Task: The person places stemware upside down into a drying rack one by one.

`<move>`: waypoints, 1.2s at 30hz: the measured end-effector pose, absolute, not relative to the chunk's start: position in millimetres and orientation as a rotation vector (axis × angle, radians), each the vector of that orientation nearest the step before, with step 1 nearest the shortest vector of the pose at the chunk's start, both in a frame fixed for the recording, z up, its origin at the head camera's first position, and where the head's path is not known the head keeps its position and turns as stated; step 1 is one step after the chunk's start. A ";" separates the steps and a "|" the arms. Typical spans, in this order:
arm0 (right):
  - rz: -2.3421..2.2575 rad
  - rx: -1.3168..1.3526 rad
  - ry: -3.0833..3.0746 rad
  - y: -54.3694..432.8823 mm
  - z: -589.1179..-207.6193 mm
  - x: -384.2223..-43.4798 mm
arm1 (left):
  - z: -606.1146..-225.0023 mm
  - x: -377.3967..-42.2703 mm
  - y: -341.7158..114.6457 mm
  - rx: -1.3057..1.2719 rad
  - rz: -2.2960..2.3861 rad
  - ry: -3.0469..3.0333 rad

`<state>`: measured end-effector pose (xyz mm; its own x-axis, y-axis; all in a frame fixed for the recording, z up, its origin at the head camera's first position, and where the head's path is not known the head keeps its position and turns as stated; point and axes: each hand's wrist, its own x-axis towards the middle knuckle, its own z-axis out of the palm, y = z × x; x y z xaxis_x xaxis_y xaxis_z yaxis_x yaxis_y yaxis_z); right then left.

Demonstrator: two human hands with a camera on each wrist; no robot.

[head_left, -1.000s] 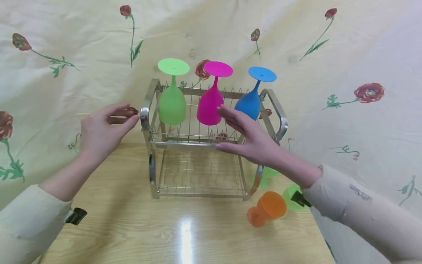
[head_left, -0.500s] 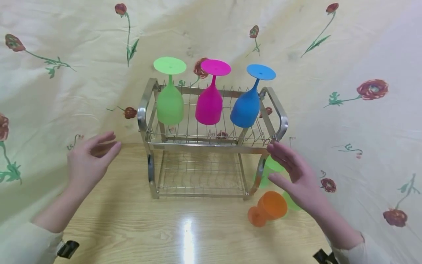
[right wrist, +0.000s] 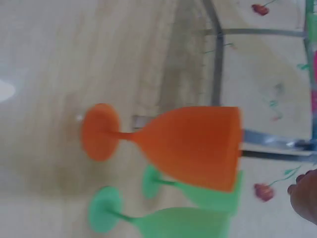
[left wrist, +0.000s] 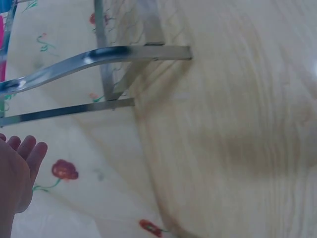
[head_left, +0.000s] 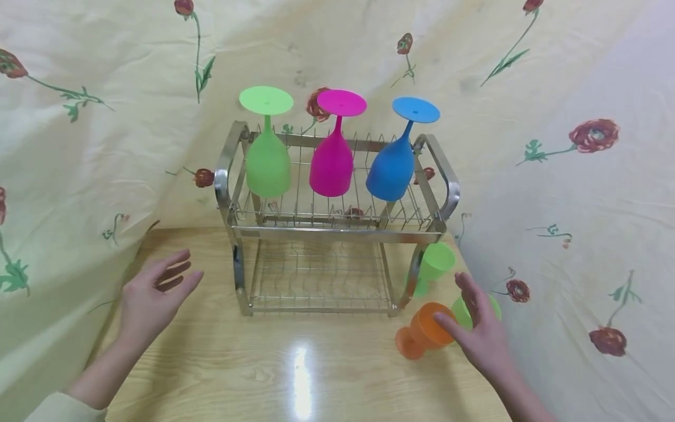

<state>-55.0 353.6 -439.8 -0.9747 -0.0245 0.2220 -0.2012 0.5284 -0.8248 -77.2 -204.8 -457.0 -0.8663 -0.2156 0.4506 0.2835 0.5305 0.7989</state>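
Note:
On the top shelf of the metal dish rack [head_left: 337,235], three plastic goblets stand upside down: a light green goblet [head_left: 268,164], a magenta goblet [head_left: 332,167] and a blue goblet [head_left: 391,170], which leans. An orange goblet [head_left: 424,322] stands upright on the table at the rack's right. My right hand [head_left: 484,340] hovers by it with thumb and fingers apart, overlapping its rim in the head view. Behind are two more goblets, a green goblet [head_left: 439,259] and another green goblet [right wrist: 178,223], partly covered by my fingers. My left hand [head_left: 150,299] is left of the rack, relaxed and holding nothing.
A wooden table [head_left: 237,369] carries the rack, whose lower shelf [head_left: 321,272] is of wire. Flowered cloth [head_left: 527,176] hangs behind and along both sides. The rack's curved side frame [left wrist: 99,55] stands near my left hand.
My right hand has left the blue goblet on the rack and moved down and right to the orange goblet. My left hand has dropped away from the rack's left frame.

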 end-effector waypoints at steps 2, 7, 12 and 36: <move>1.409 0.109 -2.634 357.3 -448.8 -53.4 | -461.6 -75.4 -204.1 -0.072 -1.313 -2.287; 1.444 -0.008 -2.670 362.3 -471.9 -46.2 | -468.1 -72.9 -203.8 -0.106 -1.306 -2.332; 1.456 -0.073 -2.667 361.7 -495.0 -38.5 | -474.1 -72.3 -203.4 -0.139 -1.302 -2.364; 1.464 -0.310 -2.655 356.0 -533.5 -36.2 | -491.6 -70.3 -194.6 -0.187 -1.291 -2.442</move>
